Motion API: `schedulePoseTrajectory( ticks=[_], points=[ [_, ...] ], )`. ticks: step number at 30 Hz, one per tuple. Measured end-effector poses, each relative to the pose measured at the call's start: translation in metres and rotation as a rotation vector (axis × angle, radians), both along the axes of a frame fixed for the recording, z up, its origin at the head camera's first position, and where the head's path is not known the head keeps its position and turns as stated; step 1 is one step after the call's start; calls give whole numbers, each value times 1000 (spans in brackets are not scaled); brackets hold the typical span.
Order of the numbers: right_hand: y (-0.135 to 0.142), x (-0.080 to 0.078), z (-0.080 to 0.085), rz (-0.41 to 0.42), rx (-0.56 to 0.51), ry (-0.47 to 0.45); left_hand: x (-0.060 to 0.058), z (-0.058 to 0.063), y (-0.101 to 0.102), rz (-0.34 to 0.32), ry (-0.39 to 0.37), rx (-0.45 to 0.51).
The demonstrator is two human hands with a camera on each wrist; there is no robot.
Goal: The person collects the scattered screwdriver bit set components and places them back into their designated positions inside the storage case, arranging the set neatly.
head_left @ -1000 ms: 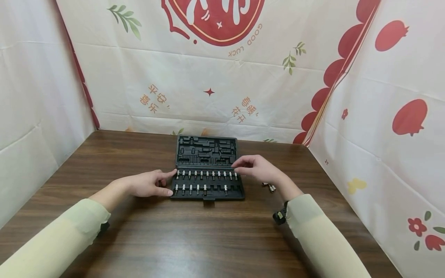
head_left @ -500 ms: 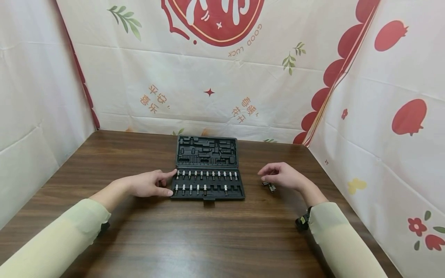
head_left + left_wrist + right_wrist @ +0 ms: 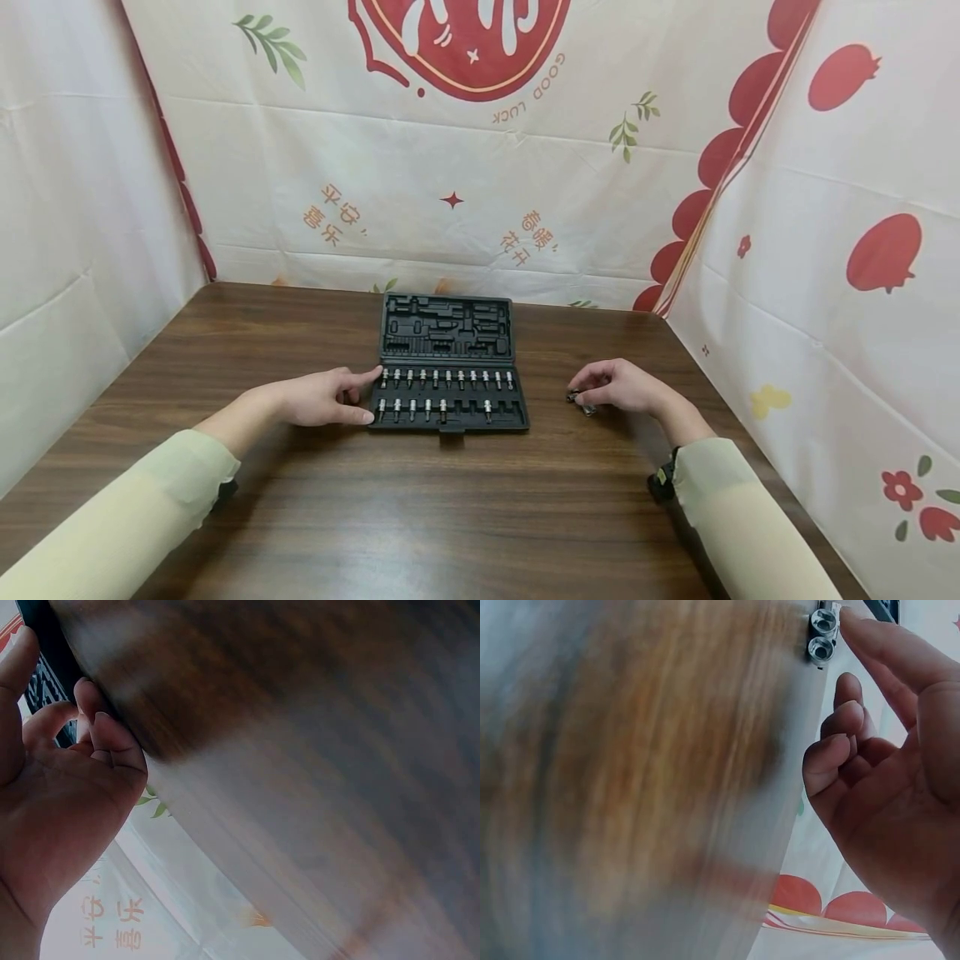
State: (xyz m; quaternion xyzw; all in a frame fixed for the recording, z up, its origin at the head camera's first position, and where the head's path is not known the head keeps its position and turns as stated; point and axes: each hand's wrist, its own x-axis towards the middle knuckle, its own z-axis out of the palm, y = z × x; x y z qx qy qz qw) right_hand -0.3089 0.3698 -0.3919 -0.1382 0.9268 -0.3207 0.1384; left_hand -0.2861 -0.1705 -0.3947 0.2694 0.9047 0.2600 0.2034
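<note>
A black plastic case (image 3: 450,422) lies open on the table, with two rows of silver bit sockets (image 3: 442,408) in its near half and several vacant slots in the front row. My left hand (image 3: 318,396) touches the case's left side, index finger at the back corner, thumb at the front one; its other fingers are bent in. To the right of the case, my right hand (image 3: 622,387) has thumb and index fingertips at a few loose bit sockets (image 3: 821,649). Whether it pinches one is hidden by the fingers. Two round socket ends show beside the thumb in the right wrist view.
The brown wooden table (image 3: 450,517) has a printed cloth (image 3: 450,242) behind it and more cloth at both sides. The raised lid (image 3: 448,325) of the case holds moulded recesses. Dark wrist devices (image 3: 662,482) sit at the sleeves.
My right hand has left the case's right edge, moved right and come down onto the loose bit sockets on the table. My left hand and the case have not moved.
</note>
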Motion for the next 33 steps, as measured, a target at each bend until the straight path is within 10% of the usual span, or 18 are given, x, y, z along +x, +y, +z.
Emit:
schedulePoseTrajectory(
  ticks=[20,33],
  points=[
    [-11,-5,0,27,63,31,-1,-2,-1,-10,17,2],
    [-9,-1,2,-24,-169,7,-1,-2,-1,-5,11,-3]
  ],
)
